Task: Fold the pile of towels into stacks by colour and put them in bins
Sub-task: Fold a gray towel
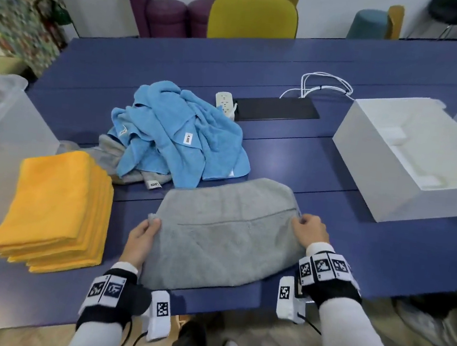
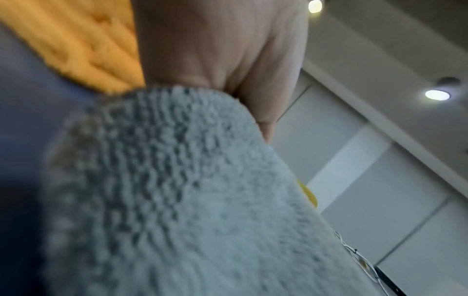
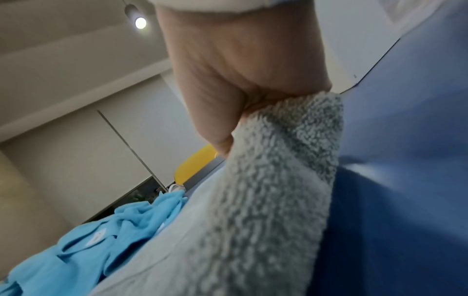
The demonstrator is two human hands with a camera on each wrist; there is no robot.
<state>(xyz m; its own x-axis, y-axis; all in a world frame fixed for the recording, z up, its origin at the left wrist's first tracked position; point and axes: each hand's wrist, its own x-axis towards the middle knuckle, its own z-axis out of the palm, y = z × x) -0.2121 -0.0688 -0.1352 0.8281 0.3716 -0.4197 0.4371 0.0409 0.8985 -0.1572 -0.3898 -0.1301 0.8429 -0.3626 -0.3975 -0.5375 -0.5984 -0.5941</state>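
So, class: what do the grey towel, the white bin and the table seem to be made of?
Grey towel: soft looped pile, probably microfibre or terry. White bin: matte, thick-walled, possibly foam or plastic. Table: smooth blue top with a slight sheen, perhaps laminate.

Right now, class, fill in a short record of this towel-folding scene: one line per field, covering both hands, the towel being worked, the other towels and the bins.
left hand: pinches the grey towel's left corner
right hand: pinches its right corner
grey towel: on the blue table, being folded
orange stack: folded, left of the grey towel
blue pile: unfolded, behind it, over more grey cloth
white bin: right
clear bin: left
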